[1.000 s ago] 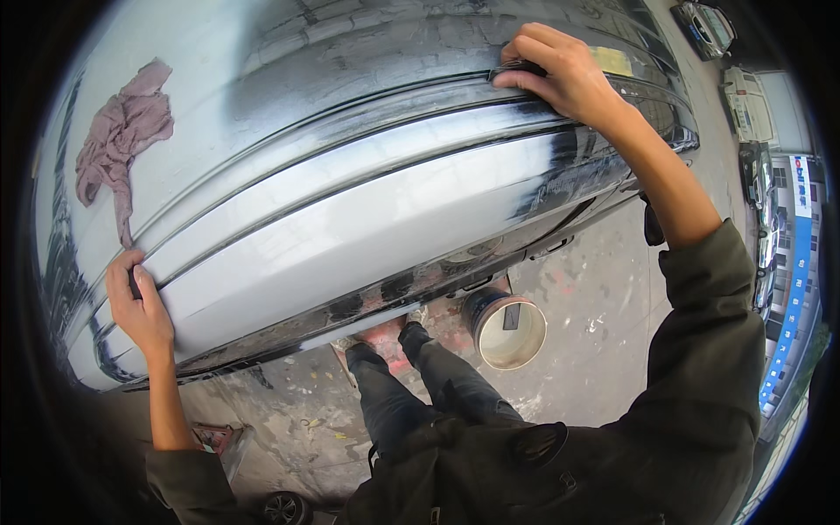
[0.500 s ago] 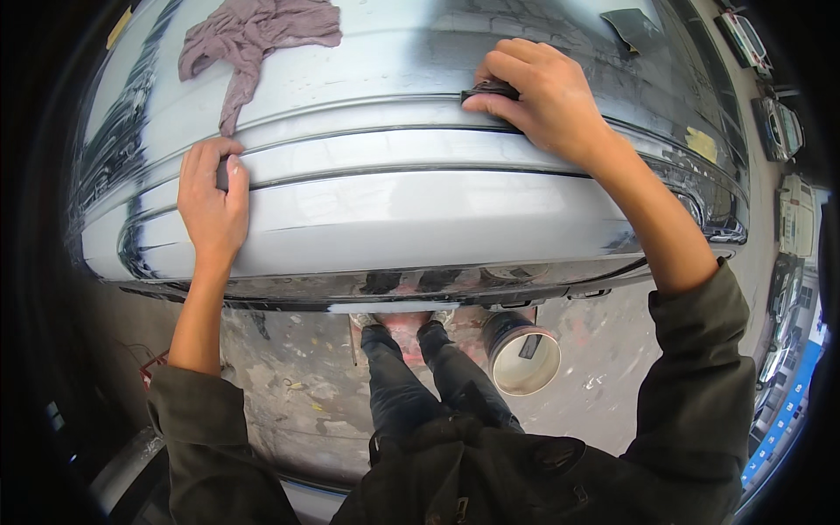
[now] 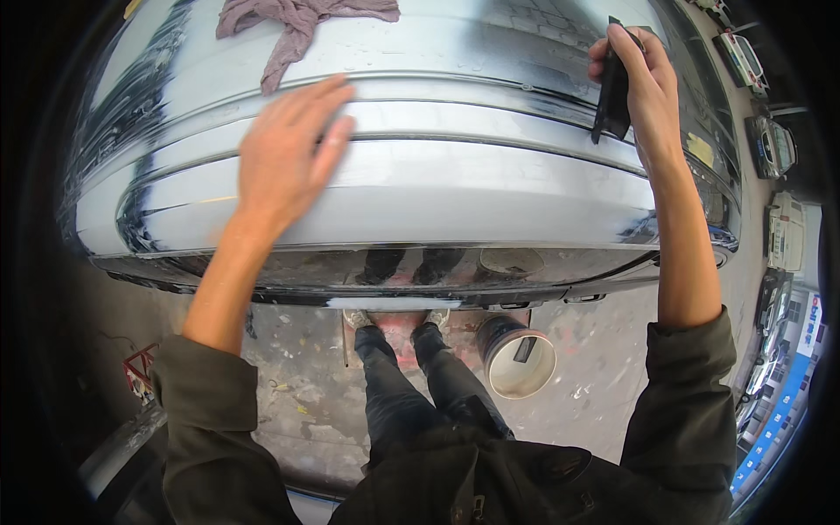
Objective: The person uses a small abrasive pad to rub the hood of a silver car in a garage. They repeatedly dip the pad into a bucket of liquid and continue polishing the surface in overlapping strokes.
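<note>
Head view, looking down over a grey car panel (image 3: 420, 188) and the person's own legs.

Item 1: left hand (image 3: 284, 162). Lying flat and open on the panel's upper ridge, fingers together and stretched forward, gripping nothing; its outline is slightly blurred.

Item 2: right hand (image 3: 643, 83). Closing around a black scraper (image 3: 612, 87), thumb and fingers pinching its upper part, the blade end pointing down and meeting the panel near a dark seam line.

Item 3: scraper. Sitting at the panel's far right, well apart from the left hand, with a bare stretch of grey surface running between the two.

Item 4: rag (image 3: 297, 22). Pinkish cloth lying crumpled on the panel top, just beyond the left fingertips, not touching them.

Item 5: bucket (image 3: 518, 359). Round, pale inside, standing on the stained floor (image 3: 604, 385) just right of the person's shoes, under the panel's lower edge.

Risks, as judged: the scraper is standing steeply on a curved, glossy surface, so a slip could be gouging the finish or skidding off the ridge. The grip is sitting high on the tool, which may be letting the blade twist. The bucket is standing close to the feet, so a step right could be knocking it over.
</note>
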`<state>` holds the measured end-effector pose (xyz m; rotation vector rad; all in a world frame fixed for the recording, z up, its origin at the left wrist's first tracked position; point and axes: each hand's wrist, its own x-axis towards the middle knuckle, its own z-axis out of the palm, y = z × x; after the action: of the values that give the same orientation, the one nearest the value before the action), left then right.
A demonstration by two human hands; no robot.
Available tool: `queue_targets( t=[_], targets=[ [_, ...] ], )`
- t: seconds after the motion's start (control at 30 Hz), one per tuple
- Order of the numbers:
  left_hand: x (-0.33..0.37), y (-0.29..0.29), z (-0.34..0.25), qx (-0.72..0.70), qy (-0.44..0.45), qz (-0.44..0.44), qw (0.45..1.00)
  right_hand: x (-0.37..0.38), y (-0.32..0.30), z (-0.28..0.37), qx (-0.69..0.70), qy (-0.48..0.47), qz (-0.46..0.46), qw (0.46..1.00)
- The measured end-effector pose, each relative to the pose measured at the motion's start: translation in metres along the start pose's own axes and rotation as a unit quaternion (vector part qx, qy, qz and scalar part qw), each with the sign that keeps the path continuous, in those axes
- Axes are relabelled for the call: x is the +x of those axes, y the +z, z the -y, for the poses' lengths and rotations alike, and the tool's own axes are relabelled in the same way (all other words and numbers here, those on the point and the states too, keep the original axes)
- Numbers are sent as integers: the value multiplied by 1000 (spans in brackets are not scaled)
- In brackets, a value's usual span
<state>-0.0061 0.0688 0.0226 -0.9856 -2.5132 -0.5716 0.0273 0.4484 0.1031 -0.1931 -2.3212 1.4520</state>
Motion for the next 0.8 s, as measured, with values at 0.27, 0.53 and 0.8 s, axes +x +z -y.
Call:
queue_targets(
  t=[0.27,0.53,0.8],
  targets=[
    [21,18,-37,-64,71,51,994,-14,2,-11,-115,43,90,988],
    [-34,-48,70,37,-12,58,998,-7,61,31,-259,-42,101,960],
    [-92,-109,181,89,-115,22,989,6,116,89,-165,-82,126,975]
  ],
)
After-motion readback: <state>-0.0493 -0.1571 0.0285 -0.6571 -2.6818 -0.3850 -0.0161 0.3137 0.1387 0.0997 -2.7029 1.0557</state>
